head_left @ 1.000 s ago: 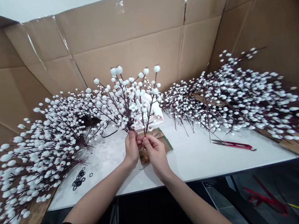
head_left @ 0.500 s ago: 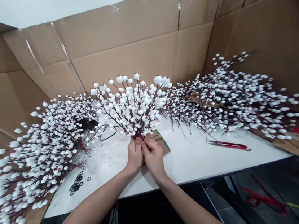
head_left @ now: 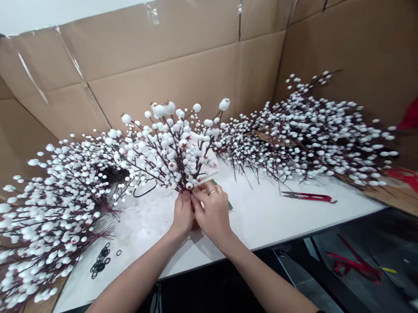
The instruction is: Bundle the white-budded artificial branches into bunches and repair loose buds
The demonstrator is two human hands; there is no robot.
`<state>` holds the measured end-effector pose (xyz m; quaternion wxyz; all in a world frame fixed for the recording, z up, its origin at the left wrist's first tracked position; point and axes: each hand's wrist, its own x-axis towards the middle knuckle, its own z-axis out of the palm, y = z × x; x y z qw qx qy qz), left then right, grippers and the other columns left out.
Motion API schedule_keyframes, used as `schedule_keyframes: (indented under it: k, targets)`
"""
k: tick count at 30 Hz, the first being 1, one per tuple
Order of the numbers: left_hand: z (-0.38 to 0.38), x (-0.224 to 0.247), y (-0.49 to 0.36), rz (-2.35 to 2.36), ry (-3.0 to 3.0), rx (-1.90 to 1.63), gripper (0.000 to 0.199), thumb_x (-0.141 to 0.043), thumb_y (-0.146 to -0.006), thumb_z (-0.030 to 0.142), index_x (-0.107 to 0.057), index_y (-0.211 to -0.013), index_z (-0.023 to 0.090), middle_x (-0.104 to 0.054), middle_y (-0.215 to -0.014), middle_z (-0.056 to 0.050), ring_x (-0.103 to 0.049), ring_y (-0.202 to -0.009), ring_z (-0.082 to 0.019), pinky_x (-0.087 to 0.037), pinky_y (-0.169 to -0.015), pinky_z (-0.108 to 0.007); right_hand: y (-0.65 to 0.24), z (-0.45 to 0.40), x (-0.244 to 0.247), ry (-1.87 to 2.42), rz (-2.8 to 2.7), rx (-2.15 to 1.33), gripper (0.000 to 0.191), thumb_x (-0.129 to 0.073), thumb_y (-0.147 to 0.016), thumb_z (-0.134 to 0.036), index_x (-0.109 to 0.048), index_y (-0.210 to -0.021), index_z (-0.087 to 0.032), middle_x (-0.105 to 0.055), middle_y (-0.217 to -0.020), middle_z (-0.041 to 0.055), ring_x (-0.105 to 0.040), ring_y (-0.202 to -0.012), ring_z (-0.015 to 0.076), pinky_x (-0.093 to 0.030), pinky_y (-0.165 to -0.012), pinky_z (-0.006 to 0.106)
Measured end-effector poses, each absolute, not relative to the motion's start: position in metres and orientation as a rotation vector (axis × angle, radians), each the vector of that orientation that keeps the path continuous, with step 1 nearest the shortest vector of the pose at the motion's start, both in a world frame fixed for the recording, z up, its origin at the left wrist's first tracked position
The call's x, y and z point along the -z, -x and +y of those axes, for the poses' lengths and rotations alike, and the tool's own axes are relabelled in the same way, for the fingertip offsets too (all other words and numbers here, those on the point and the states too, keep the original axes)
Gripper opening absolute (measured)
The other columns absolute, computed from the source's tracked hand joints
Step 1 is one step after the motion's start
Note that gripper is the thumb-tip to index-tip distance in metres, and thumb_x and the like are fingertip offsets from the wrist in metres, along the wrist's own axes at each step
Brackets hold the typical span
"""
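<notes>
A bunch of white berry stems (head_left: 172, 153) stands upright and fanned out over the middle of the table. Both hands meet at its base, where the dark stems come together. My left hand (head_left: 182, 214) is closed around the stems with the thumb on top. Against it, my right hand (head_left: 212, 209) pinches the same spot with thumb and fingers; a ring shows on one finger. The lower stem ends are hidden by the hands. Behind my right hand lies a piece of brown and green card (head_left: 230, 205), mostly covered.
Heaps of white berry stems lie at left (head_left: 57, 195) and right (head_left: 305, 134). Small black rubber rings (head_left: 99, 264) are at the table's left front. Red-handled snips (head_left: 309, 196) lie at right on the white table (head_left: 262, 221). Cardboard walls (head_left: 184, 78) stand behind.
The bunch's stems have shifted and spread a little to the right. My right-hand fingers have moved, lifting more over the base. The whole view has swung slightly right.
</notes>
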<state>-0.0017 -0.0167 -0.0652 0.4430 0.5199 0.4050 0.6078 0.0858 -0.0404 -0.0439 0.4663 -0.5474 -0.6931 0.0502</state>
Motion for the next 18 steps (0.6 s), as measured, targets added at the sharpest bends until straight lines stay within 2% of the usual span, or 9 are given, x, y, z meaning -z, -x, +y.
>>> schedule_keyframes:
  k: [3,5,8,10,12,13,16,18]
  targets:
    - [-0.017,0.066,0.001,0.952,-1.239,-1.508,0.043,-0.047,-0.088,0.053,-0.062,-0.099,0.015,-0.070,-0.101,-0.012,-0.064,-0.098,-0.025,-0.047,-0.093,-0.039,-0.086,-0.048,0.030,1.455,-1.880,0.073,0.026,-0.045,-0.090,-0.020,-0.068,-0.103,-0.017,-0.060,-0.113,0.0126,-0.047,-0.098,0.0286,-0.037,-0.082,0.043]
    - [-0.016,0.067,0.002,0.934,-1.196,-1.536,0.038,-0.050,-0.087,0.049,-0.061,-0.100,0.015,-0.069,-0.104,-0.011,-0.063,-0.101,-0.023,-0.045,-0.095,-0.036,-0.086,-0.050,0.020,1.444,-1.969,0.122,0.028,-0.042,-0.090,-0.018,-0.067,-0.103,-0.012,-0.059,-0.111,0.0161,-0.047,-0.098,0.0291,-0.037,-0.083,0.043]
    - [-0.015,0.062,0.005,0.892,-1.130,-1.577,0.030,-0.055,-0.086,0.046,-0.060,-0.094,0.018,-0.069,-0.093,-0.006,-0.064,-0.091,-0.019,-0.047,-0.089,-0.031,-0.092,-0.043,0.006,1.277,-2.058,0.056,0.028,-0.040,-0.091,-0.016,-0.066,-0.099,-0.010,-0.059,-0.104,0.0164,-0.048,-0.098,0.0280,-0.039,-0.086,0.043]
    - [-0.018,0.053,0.005,0.837,-1.095,-1.558,0.030,-0.056,-0.084,0.049,-0.057,-0.081,0.019,-0.063,-0.069,0.000,-0.061,-0.067,-0.014,-0.050,-0.074,-0.029,-0.102,-0.032,0.000,1.100,-2.056,-0.218,0.026,-0.041,-0.091,-0.019,-0.067,-0.091,-0.014,-0.059,-0.101,0.0129,-0.052,-0.095,0.0245,-0.042,-0.085,0.040]
    - [-0.025,0.041,0.002,0.774,-1.070,-1.500,0.038,-0.056,-0.083,0.053,-0.048,-0.066,0.020,-0.044,-0.045,0.007,-0.044,-0.042,-0.010,-0.049,-0.059,-0.027,-0.114,-0.022,-0.003,0.936,-1.992,-0.661,0.026,-0.042,-0.092,-0.025,-0.066,-0.085,-0.016,-0.061,-0.097,0.0089,-0.058,-0.084,0.0191,-0.049,-0.075,0.034]
    - [-0.030,0.035,-0.001,0.740,-1.052,-1.465,0.041,-0.056,-0.083,0.053,-0.043,-0.062,0.021,-0.034,-0.040,0.009,-0.035,-0.036,-0.008,-0.047,-0.054,-0.026,-0.120,-0.018,-0.004,0.870,-1.958,-0.882,0.028,-0.041,-0.093,-0.031,-0.065,-0.085,-0.017,-0.062,-0.093,0.0070,-0.060,-0.076,0.0167,-0.051,-0.067,0.030]
    - [-0.045,0.021,-0.011,0.550,-0.876,-1.301,0.041,-0.054,-0.087,0.048,-0.041,-0.060,0.020,-0.023,-0.037,0.011,-0.021,-0.032,-0.005,-0.044,-0.047,-0.022,-0.135,-0.016,-0.006,0.724,-1.818,-1.409,0.034,-0.044,-0.091,-0.046,-0.062,-0.092,-0.017,-0.065,-0.079,0.0022,-0.063,-0.060,0.0135,-0.049,-0.047,0.022]
    - [-0.053,0.016,-0.016,0.432,-0.810,-1.212,0.040,-0.051,-0.090,0.045,-0.043,-0.061,0.019,-0.022,-0.037,0.011,-0.018,-0.032,-0.005,-0.039,-0.040,-0.019,-0.143,-0.022,-0.010,0.628,-1.690,-1.607,0.036,-0.052,-0.086,-0.049,-0.061,-0.098,-0.016,-0.066,-0.077,0.0006,-0.065,-0.060,0.0128,-0.051,-0.048,0.021]
